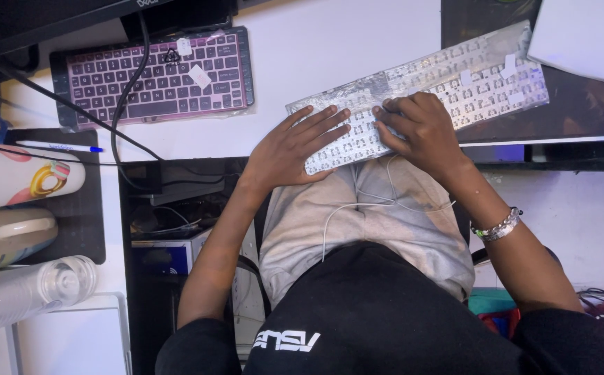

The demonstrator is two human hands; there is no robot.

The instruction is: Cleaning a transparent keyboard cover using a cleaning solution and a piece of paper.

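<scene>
- Bare silver laptop keyboard panel with white taped tabs (pixel 448 83): lies slanted, near end on lap, far end over white desk edge (pixel 357 42).
- Left hand (pixel 295 149): flat on panel's near end, fingers spread, gripping nothing.
- Right hand (pixel 420 132): fingers curled, pressing panel; pinch hidden, can't tell.
- Progress: panel is out and loose; looks mid-work.
- Beyond: purple-lit keyboard in plastic wrap (pixel 160 78), white patterned tumblers (pixel 17 180) at left.

A pink keyboard (pixel 156 78) in clear plastic wrap, white labels (pixel 200 76) stuck on, lies below a dark monitor's (pixel 45 21) edge.
</scene>
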